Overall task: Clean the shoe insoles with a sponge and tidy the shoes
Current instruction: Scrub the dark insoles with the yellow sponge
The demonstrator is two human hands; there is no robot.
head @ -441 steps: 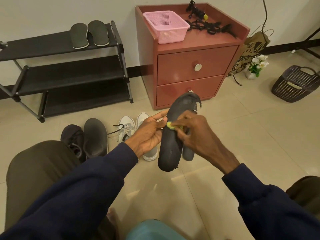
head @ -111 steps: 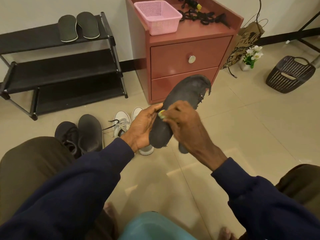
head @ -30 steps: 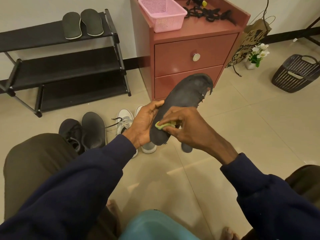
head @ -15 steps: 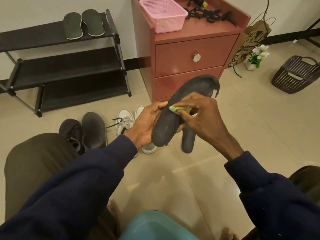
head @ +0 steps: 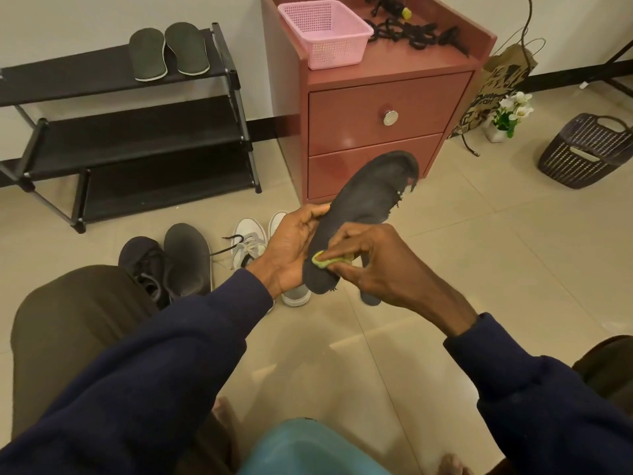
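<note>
A worn black insole (head: pixel 370 197) with a frayed toe tilts up over the floor. My left hand (head: pixel 291 248) grips its left edge near the heel. My right hand (head: pixel 373 262) pinches a small yellow-green sponge (head: pixel 327 261) against the heel end of the insole. A second dark insole (head: pixel 370 298) peeks out beneath my right hand. On the floor lie a pair of black shoes (head: pixel 171 262) and a pair of white sneakers (head: pixel 251 245), partly hidden by my left hand. Two dark insoles (head: pixel 168 49) rest on the top shelf of the black shoe rack (head: pixel 137 132).
A red two-drawer cabinet (head: pixel 376 108) stands behind the insole, carrying a pink basket (head: pixel 325 32) and black straps (head: pixel 411 29). At the right are a paper bag (head: pixel 496 84), a small flower pot (head: pixel 507 118) and a dark woven basket (head: pixel 589 149). A teal object (head: pixel 308 447) sits between my knees.
My right hand has slid the sponge down the insole from its middle to the heel end. The left hand keeps its hold on the insole.
</note>
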